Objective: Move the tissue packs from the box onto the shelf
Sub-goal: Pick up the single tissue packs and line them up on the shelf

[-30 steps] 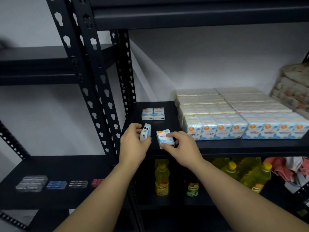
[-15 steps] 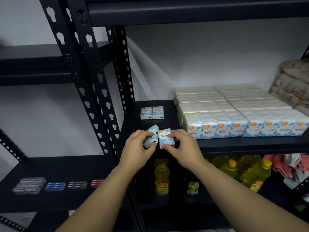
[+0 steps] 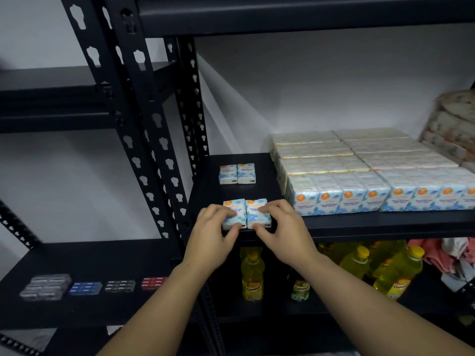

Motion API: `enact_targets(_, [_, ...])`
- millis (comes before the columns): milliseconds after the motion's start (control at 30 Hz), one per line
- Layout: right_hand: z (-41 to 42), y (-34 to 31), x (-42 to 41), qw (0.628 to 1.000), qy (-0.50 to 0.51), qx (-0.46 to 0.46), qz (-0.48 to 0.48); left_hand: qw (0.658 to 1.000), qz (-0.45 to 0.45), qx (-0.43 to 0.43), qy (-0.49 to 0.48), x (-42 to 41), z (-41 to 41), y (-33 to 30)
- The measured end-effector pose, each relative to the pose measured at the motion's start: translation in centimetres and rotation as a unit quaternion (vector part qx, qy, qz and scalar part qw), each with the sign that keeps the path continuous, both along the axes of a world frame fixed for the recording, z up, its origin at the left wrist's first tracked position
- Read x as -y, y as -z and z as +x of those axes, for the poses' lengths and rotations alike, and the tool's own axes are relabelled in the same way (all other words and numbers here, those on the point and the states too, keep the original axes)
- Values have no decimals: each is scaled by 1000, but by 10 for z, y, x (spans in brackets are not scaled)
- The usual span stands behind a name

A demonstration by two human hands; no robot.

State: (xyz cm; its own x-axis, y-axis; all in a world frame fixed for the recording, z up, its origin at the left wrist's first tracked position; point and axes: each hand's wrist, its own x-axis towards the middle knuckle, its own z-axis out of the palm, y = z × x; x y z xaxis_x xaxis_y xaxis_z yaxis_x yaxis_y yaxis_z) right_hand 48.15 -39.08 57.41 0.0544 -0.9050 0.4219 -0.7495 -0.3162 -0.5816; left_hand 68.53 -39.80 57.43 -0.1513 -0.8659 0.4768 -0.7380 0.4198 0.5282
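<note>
Two small blue-and-white tissue packs lie flat side by side at the front edge of the black shelf (image 3: 359, 220). My left hand (image 3: 213, 235) pinches the left pack (image 3: 231, 205) between thumb and fingers. My right hand (image 3: 285, 232) grips the right pack (image 3: 255, 213) the same way. Behind them, another pair of tissue packs (image 3: 237, 173) rests deeper on the shelf. The box is not in view.
A large block of wrapped tissue multipacks (image 3: 365, 173) fills the shelf to the right. Yellow bottles (image 3: 253, 276) stand on the shelf below. A black upright post (image 3: 144, 140) rises at the left. Small coloured packs (image 3: 86, 288) lie on the lower left shelf.
Both packs have gone from tilted and apart in my hands to lying flat and touching on the shelf's front edge. My hands have moved closer together.
</note>
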Motion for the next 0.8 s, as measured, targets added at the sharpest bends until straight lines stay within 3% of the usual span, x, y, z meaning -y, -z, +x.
enact_targets(800, [29,-12,68,997,67,10,44,991,95,-22,-93,59,-18,-14])
